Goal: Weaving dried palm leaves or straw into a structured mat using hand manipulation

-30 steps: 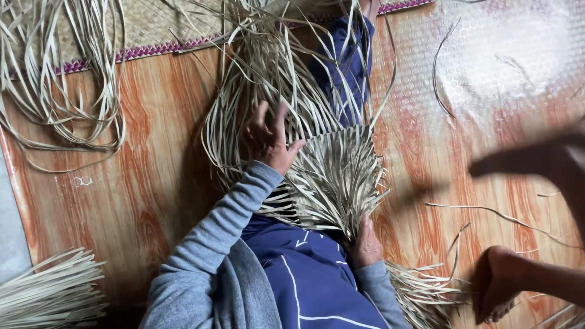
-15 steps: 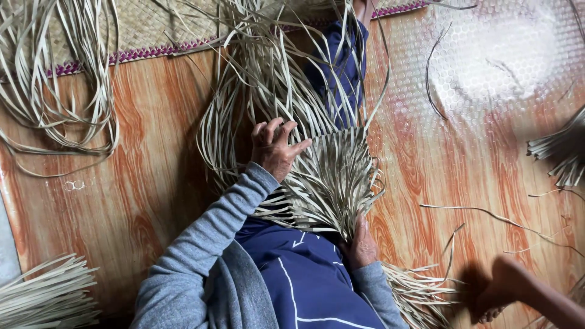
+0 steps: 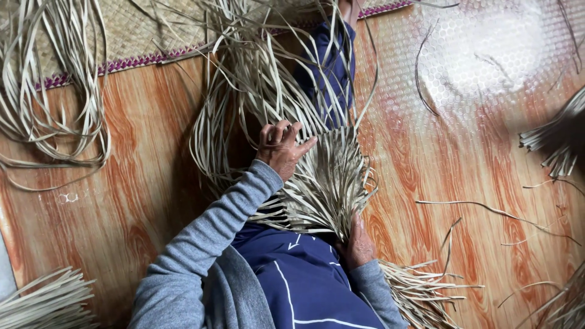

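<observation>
A fan of pale flat straw strips (image 3: 332, 176), partly woven, lies over my blue-trousered lap (image 3: 304, 280) and outstretched leg (image 3: 332, 67). My left hand (image 3: 281, 147), in a grey sleeve, rests on the upper left of the fan with its fingers curled around a few strips. Long loose strips (image 3: 244, 79) run up from there. At the fan's lower edge my right hand (image 3: 359, 244) grips the strip ends, its fingers hidden beneath them.
The floor (image 3: 140, 183) is orange wood-pattern sheet. A woven mat with a purple border (image 3: 140, 30) lies at the top. Looped strips (image 3: 55, 109) sit at left, cut bundles at lower left (image 3: 42, 301) and at the right edge (image 3: 557, 140). Clear bubble sheet (image 3: 487, 55) covers the upper right.
My left hand's fingers went from spread to curled on the strips. Another person's hands at the right edge have left the view, and a strip bundle now shows there.
</observation>
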